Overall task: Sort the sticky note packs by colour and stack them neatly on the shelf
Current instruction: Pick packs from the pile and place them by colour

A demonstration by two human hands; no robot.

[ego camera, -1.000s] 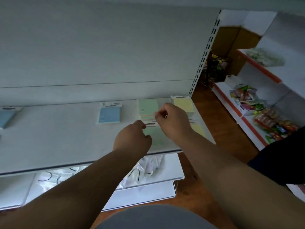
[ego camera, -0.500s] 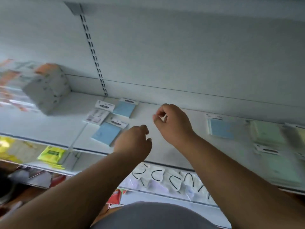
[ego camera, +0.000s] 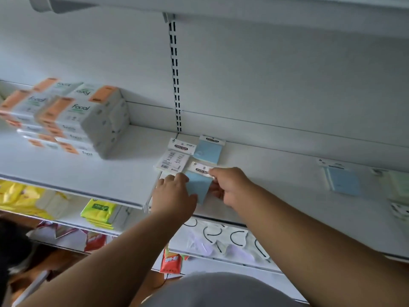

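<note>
Both hands work 1 blue sticky note pack (ego camera: 197,185) near the front of the white shelf (ego camera: 265,173). The right hand (ego camera: 230,187) pinches its right edge and white header card between thumb and curled fingers, so the pack can be squared or lifted. The left hand (ego camera: 174,193) sits at the pack's left edge with fingers bent over it; whether it grips that pack or only steadies it I cannot tell, and a pale card edge shows just under those fingers. 2 hands on 1 thin pack reads as aligning, not just grabbing. Just behind lie a second blue pack (ego camera: 209,149) face up against the back wall and a face-down pack (ego camera: 174,158) showing its white printed back, colour hidden, touching or nearly touching each other. This cluster looks like the blue group forming beside the slotted upright (ego camera: 176,85). Well apart to the right lies another blue pack (ego camera: 340,180) and, at the frame edge, a pale green pack (ego camera: 400,185), so colours are partly separated but blues are not yet 1 stack. Judgement: next is setting the held pack onto a blue one, edges flush; thin packs slide easily. Facial tissue boxes (ego camera: 77,116) are stacked at the left of the same shelf level, away from the work.
</note>
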